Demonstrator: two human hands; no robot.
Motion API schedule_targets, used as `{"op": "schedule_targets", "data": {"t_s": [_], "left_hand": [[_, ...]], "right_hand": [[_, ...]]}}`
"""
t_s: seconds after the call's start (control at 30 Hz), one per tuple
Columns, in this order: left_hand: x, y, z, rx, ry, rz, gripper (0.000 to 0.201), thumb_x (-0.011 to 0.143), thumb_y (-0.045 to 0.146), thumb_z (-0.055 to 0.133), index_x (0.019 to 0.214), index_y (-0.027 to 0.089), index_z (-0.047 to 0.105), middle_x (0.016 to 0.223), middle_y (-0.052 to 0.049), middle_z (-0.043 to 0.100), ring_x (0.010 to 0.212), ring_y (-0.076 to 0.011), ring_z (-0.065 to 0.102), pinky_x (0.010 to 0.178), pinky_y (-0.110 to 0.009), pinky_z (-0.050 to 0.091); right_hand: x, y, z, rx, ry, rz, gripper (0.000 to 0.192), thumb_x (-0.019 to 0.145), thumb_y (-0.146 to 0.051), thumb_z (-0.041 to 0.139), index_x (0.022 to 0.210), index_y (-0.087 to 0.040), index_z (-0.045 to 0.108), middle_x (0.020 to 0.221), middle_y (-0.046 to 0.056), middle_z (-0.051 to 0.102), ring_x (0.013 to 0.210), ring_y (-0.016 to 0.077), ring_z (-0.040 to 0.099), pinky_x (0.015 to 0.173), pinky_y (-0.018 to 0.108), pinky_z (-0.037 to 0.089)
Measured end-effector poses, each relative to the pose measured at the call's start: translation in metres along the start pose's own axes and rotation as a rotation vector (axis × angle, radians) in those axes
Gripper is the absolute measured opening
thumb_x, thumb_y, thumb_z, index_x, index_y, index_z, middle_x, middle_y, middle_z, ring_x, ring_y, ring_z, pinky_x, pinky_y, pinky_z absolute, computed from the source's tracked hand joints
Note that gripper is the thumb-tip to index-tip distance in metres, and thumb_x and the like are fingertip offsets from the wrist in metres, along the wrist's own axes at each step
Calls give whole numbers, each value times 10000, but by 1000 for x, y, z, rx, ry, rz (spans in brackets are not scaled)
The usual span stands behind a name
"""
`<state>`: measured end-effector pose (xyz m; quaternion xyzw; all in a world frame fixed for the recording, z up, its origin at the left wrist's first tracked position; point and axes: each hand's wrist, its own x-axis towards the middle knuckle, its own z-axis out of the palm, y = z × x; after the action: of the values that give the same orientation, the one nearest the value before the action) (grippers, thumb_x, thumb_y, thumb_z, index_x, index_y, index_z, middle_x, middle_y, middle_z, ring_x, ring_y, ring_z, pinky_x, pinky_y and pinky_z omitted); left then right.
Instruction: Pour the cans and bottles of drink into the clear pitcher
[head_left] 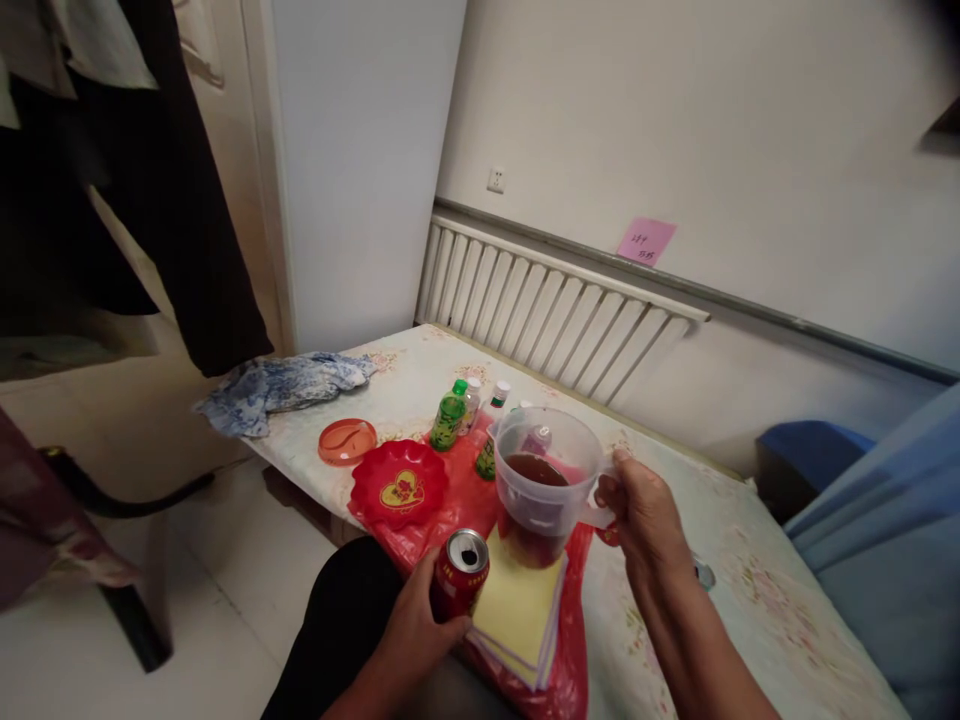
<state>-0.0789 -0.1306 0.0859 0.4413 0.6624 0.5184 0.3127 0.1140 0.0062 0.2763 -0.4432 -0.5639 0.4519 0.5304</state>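
Note:
Wrapped around an opened red drink can (454, 583) is my left hand (418, 622), near the table's front edge. My right hand (643, 505) grips the handle of a clear plastic measuring jug (546, 497) with dark brown liquid in it. The jug is over the far end of a stack of yellow paper (525, 607); I cannot tell whether it touches the paper. Beneath the paper lies a red plastic bag (574, 640). Left of the jug sits a red scalloped plate (369, 480) with a yellow heart design.
Behind the plate stand a green bottle (448, 418) and other small bottles, partly hidden by the jug. An orange lid (347, 441) and a blue-white cloth (289, 388) lie on the floral tablecloth (757, 590). A radiator (540, 300) runs along the wall; a blue curtain (877, 550) hangs right.

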Motion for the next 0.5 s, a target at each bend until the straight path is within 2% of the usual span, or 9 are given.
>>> {"op": "schedule_targets", "data": {"t_s": [0.17,0.27,0.5], "left_hand": [[-9,11,6,-26,-31,94,735,573,143,659,1282,158,470,1311,-122,578,1243,-300,519,1083,-479,377],[-13,16,12,-24,-26,144,723,569,131,663,1268,167,479,1298,-120,579,1225,-300,528,1077,-486,382],[-22,29,28,14,-45,236,672,581,105,647,1231,187,499,1259,-104,593,1193,-289,544,1061,-491,401]], "right_hand": [[-34,-20,-47,-215,-43,22,451,807,-528,544,503,-199,492,462,-11,476,434,116,407,440,262,313],[-52,-28,-71,-302,-73,33,478,794,-553,550,481,-202,461,465,-12,446,450,116,387,458,265,312],[-77,-43,-106,-518,-155,32,523,820,-583,488,451,-218,424,461,-2,410,464,126,347,474,281,275]]}}
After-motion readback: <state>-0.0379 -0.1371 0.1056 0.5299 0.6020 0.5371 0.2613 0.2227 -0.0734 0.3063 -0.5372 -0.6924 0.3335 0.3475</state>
